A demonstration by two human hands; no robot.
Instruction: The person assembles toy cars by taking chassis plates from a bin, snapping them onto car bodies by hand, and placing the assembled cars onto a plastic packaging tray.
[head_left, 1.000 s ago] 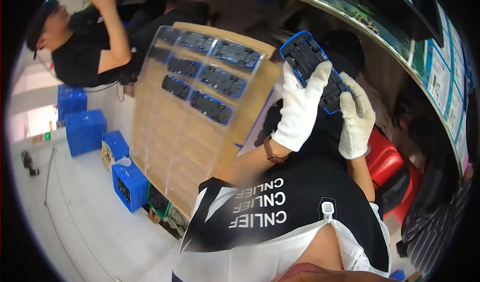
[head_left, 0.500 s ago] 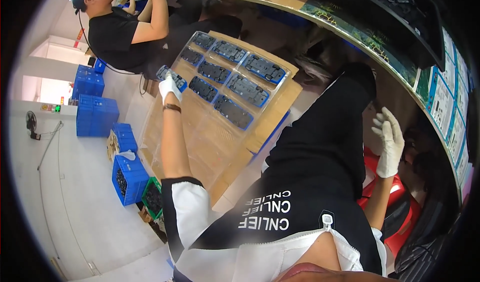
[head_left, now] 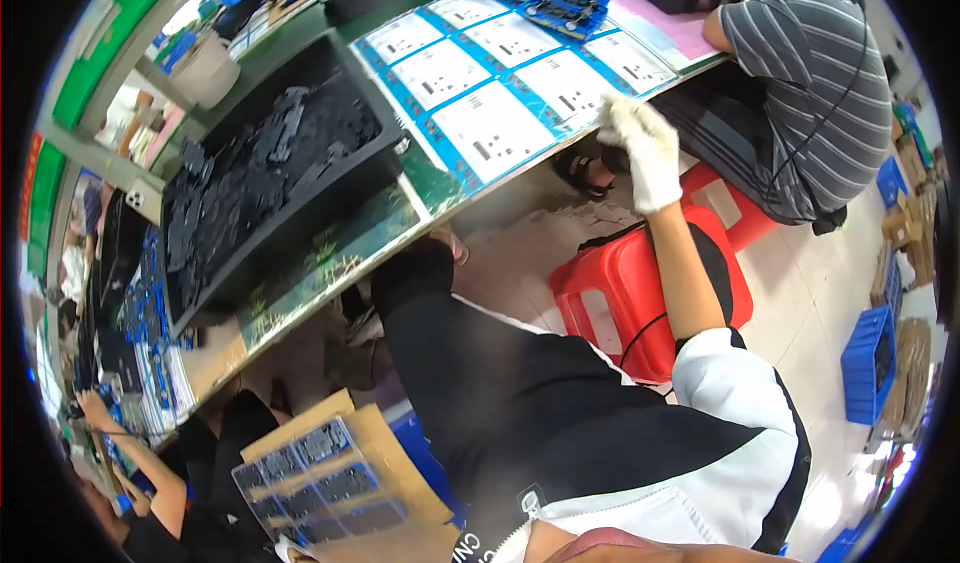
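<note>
My right hand [head_left: 645, 153], in a white glove, is raised beside the front edge of the workbench, near white sheets with blue borders [head_left: 490, 128]. Its fingers are loosely bent and apart, with nothing seen between them. Only a scrap of my left hand [head_left: 290, 551], also gloved, shows at the lower rim; its fingers are hidden. Close to it, dark rectangular housings with blue edges [head_left: 325, 441] lie in rows in a clear plastic tray on cardboard [head_left: 400, 453].
A large black bin of black plastic parts [head_left: 270, 183] stands on the bench. Blue parts [head_left: 565, 3] are stacked behind the sheets. A red stool [head_left: 630, 283] is below my right arm. One person in a striped shirt [head_left: 810, 93] sits right; another person's arm [head_left: 140, 463] is at lower left.
The view has swung right toward the bench, so the tray now sits at lower left. The housing my left hand was holding is no longer visible. My right hand is now by the bench edge.
</note>
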